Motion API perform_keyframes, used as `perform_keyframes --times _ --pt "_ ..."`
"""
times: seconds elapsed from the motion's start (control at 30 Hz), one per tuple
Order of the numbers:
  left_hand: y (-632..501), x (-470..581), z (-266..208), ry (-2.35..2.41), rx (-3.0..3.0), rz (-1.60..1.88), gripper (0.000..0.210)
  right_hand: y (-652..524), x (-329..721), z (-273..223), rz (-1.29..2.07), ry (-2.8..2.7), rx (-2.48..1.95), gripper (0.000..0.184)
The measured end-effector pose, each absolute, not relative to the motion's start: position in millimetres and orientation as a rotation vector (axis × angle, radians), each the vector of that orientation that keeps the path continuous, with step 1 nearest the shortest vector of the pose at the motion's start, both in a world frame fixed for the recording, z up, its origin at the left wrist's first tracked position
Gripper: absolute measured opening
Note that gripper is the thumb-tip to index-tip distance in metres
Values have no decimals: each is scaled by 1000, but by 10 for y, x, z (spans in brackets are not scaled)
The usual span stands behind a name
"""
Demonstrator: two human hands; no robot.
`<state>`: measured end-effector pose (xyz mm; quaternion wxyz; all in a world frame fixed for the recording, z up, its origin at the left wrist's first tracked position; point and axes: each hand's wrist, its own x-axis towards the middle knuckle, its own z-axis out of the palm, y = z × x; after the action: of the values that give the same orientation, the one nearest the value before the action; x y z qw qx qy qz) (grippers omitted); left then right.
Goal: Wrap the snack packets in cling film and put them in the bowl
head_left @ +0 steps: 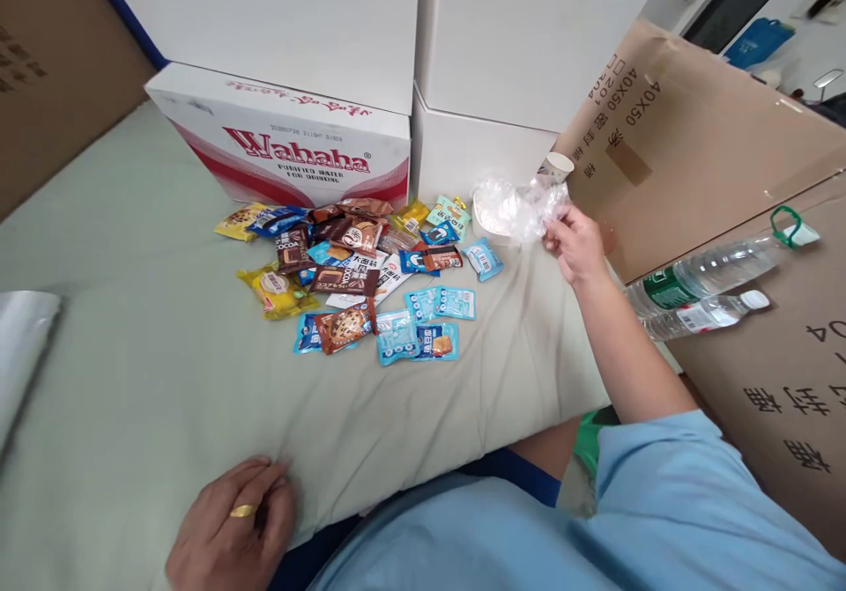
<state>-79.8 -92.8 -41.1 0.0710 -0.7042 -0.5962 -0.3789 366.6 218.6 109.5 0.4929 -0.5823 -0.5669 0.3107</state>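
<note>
My right hand (576, 237) pinches the edge of a crumpled clear plastic bag (525, 208). The bag lies over and beside a white bowl (489, 221) and partly hides it. My left hand (234, 520), a gold ring on one finger, rests at the near edge of the cloth with its fingers curled and nothing visible in them. Between the hands and the boxes lies a heap of wrapped snacks, among them a brown cookie packet (346, 325), a yellow packet (274, 291) and a light-blue packet (397, 337).
A Wahaha water carton (297, 155) and white boxes (489, 151) stand behind the snacks. A paper cup (557, 166) is by the right-hand cardboard (661, 133). Two plastic bottles (720, 269) lie at the right. A silvery sheet (23, 344) edges in from the left.
</note>
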Motion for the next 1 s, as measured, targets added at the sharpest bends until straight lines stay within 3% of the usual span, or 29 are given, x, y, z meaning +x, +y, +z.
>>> perform_keyframes --times 0.1,0.23,0.37,0.4,0.5,0.67,0.73,0.83,0.93,1.0 --pt "-873 -612 -269 -1887 -2193 -1353 14 1484 3408 903 1081 -1163 -1187 26" --pt "-631 -69 -57 -2036 -2421 -1621 19 790 2955 515 1400 -922 -1132 27" --pt "-242 452 39 -2324 -2328 -2086 85 396 2611 255 1680 -808 -1089 30" --pt "-163 528 50 -2398 -2310 -2166 81 344 2569 228 1743 -811 -1089 31" --pt "-25 608 79 -2617 -2132 -2391 40 295 2556 209 1798 -821 -1130 35" --pt "-10 426 91 -2805 -1260 -2985 36 384 2674 214 1687 -913 -1190 35" --pt "-38 301 86 -2772 -1029 -3098 39 432 2714 177 1444 -1087 -1301 34" --pt "-120 104 81 -2749 -836 -2972 38 524 2764 56 851 -1391 -1470 41" --pt "-241 -53 79 -2844 -721 -2841 36 655 2786 -122 595 -1720 -1524 63" --pt "-334 -131 79 -2950 -684 -2775 39 787 2800 -205 563 -1925 -1529 47"
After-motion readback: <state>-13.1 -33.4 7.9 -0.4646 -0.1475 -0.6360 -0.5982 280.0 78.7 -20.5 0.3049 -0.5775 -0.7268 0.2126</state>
